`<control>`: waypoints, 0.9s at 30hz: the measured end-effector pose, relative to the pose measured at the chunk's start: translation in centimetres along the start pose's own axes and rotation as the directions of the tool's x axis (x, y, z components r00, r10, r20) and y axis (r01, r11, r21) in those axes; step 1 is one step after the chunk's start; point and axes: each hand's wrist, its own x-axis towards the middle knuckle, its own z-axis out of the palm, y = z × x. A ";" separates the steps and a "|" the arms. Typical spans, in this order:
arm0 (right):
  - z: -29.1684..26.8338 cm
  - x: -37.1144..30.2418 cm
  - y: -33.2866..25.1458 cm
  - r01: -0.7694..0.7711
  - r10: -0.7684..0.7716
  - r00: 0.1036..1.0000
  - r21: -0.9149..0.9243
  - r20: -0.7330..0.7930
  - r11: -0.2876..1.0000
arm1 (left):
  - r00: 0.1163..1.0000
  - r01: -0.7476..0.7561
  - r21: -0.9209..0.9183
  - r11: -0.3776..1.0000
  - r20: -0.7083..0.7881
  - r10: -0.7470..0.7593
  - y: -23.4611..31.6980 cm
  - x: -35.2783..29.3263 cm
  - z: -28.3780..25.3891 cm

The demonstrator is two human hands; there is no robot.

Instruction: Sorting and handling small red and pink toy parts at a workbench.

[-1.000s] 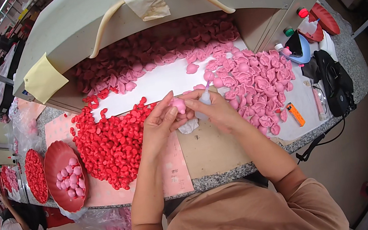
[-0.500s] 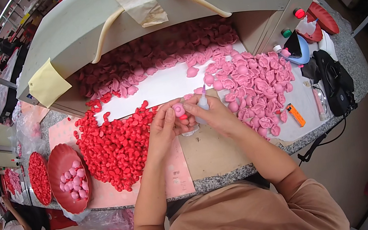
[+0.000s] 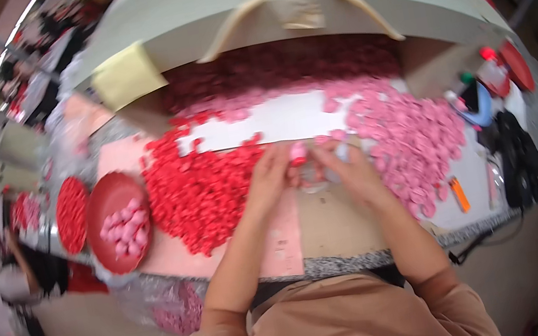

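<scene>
Above our speckled grey stone worktop (image 3: 344, 265), between a heap of small red pieces (image 3: 199, 198) and a heap of pink petal-shaped pieces (image 3: 414, 135), our left hand (image 3: 269, 179) pinches a small rounded pink-and-red piece (image 3: 297, 154) while our right hand (image 3: 358, 175) curls closed around a blurred, whitish translucent bottle (image 3: 342, 153).

No text can be read; the flat pink paper sheet (image 3: 284, 223) has small blurred marks (image 3: 282, 243) near the rounded red pieces (image 3: 192, 199).

Red pieces (image 3: 199, 198), blurred, perhaps glossy plastic, matt yellow paper note (image 3: 128, 76), cloth shirt (image 3: 336, 322)
</scene>
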 end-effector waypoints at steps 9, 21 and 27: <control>-2.2 -0.9 -0.2 0.091 -0.079 0.964 0.037 -0.253 0.995 | 0.681 -0.170 0.770 0.615 -0.360 0.638 9.7 -4.4 -4.0; -1.3 -1.1 -1.2 0.095 -0.126 0.981 -0.195 -0.150 0.976 | 0.541 0.122 0.974 0.189 -0.225 0.810 12.1 -6.5 -10.2; -2.0 -0.1 -0.4 0.265 -0.327 0.922 -0.279 -0.206 0.923 | 0.939 -0.134 0.964 0.230 0.049 0.342 9.7 3.3 -1.1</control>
